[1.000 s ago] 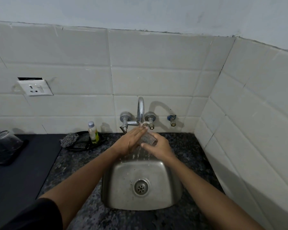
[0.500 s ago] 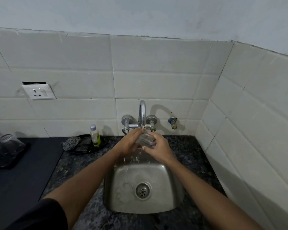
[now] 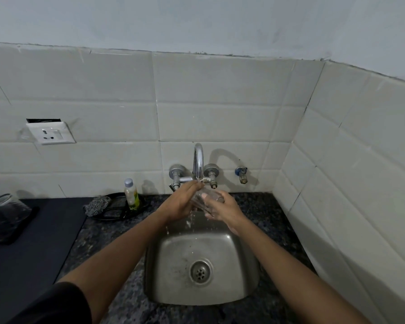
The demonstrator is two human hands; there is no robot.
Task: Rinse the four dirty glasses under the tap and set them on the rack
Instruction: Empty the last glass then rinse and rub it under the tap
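Note:
A clear glass (image 3: 204,199) is tilted under the chrome tap (image 3: 198,163), with water running over it and dripping into the steel sink (image 3: 241,251). My right hand (image 3: 222,209) grips the glass from the right, fingers curled round it. My left hand (image 3: 182,202) lies against the glass's left side with its fingers reaching to the rim under the spout. At the far left, upturned glasses (image 3: 4,208) stand on a dark rack mat (image 3: 12,232).
A small dish-soap bottle (image 3: 131,194) and a steel scrubber (image 3: 97,205) sit on a black tray (image 3: 117,212) left of the tap. A wall socket (image 3: 50,133) is at upper left. The tiled wall closes in on the right. Speckled counter (image 3: 98,239) surrounds the sink.
Both hands stay at the tap with the glass, shifting slightly as they rub it. The view has tilted down a little.

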